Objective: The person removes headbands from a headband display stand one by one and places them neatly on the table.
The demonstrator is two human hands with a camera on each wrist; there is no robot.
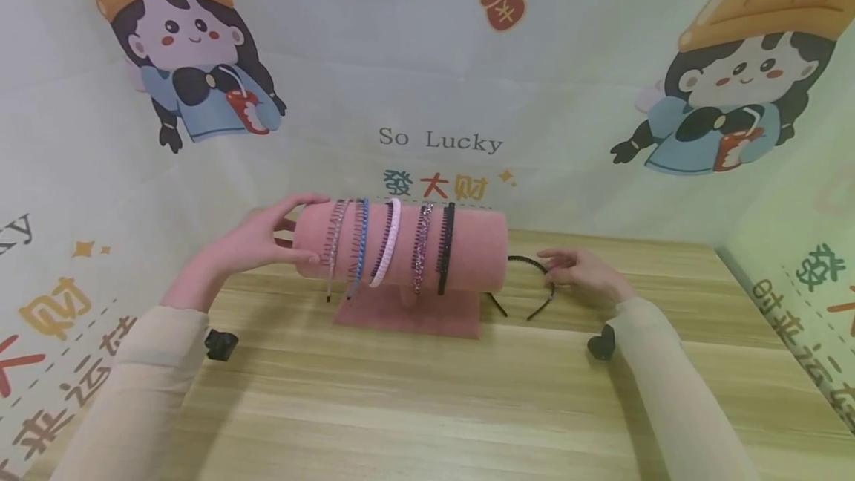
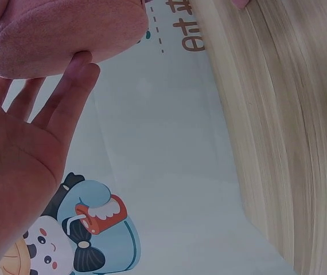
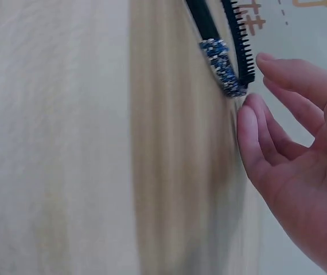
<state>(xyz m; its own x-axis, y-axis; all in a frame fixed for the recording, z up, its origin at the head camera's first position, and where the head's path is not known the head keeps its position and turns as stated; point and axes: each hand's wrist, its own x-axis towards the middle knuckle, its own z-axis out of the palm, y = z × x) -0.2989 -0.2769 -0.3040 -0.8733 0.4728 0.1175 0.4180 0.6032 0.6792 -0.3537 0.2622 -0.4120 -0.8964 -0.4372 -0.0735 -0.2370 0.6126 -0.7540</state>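
A pink plush headband stand (image 1: 484, 251) has a horizontal roll on a flat base. Several toothed headbands hang over the roll: a pinkish one (image 1: 332, 251), a blue one (image 1: 361, 247), a pale pink one (image 1: 386, 251), a glittery one (image 1: 420, 251) and a black one (image 1: 447, 251). My left hand (image 1: 250, 240) holds the roll's left end, fingers against the plush (image 2: 71, 34) and thumb on its front. To the right of the stand is another black headband (image 1: 531, 262), with blue-silver glitter in the right wrist view. My right hand (image 3: 301, 137) has its fingertips right beside this band, thumb and fingers apart.
The wood-grain table (image 1: 401, 407) extends in front of the stand. A printed cloth (image 1: 334, 95) with cartoon figures rises behind and at both sides. A black wrist-worn piece (image 1: 220, 345) shows by the left sleeve, another (image 1: 603, 344) by the right.
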